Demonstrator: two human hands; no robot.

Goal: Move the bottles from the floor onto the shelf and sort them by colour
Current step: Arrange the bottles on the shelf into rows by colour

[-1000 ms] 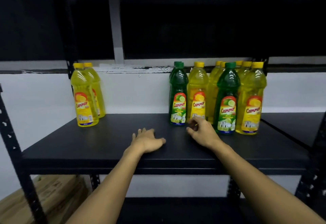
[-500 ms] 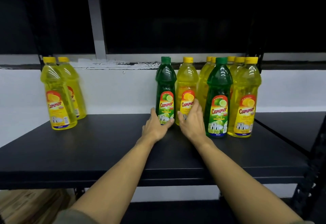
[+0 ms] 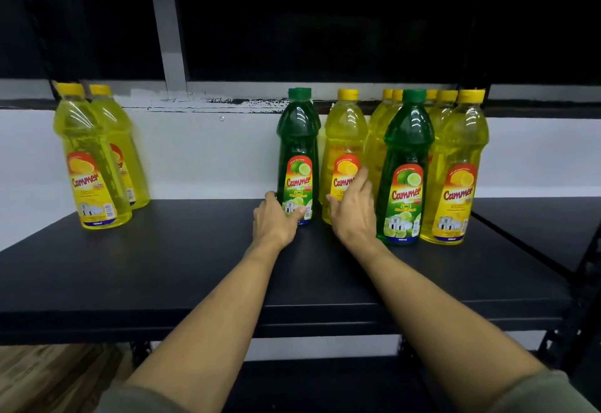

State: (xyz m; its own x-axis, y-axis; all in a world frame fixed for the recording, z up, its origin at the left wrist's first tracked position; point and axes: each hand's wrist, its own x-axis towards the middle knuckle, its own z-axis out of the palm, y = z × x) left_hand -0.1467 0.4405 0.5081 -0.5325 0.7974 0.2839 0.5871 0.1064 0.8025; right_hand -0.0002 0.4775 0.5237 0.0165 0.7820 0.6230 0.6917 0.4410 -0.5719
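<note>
At the far left of the black shelf stand two yellow bottles, one behind the other, yellow-capped, the front label reading "Cammer" under a lemon picture. They stand well apart from the main group.

Further right, the left hand grips the base of a green bottle: thumb curled across the front of its label, fingers round the left side. That label reads "Cammer" and "LIME" beside a lime picture; the cap is green. A second green cap seems to sit just behind it, though I cannot tell for sure.

Just beside it stands a yellow bottle with a partly hidden "Cammer" label. The right hand lies against its front, fingers fairly straight and reaching up over the label, thumb toward the left; it touches rather than wraps.

Next, a front green bottle, upright, reads "Cammer" and "LIME". Behind it cluster more yellow bottles, caps showing. At the right end a yellow bottle reads "Cammer" under a lemon.

All bottles in view stand on the shelf.
</note>
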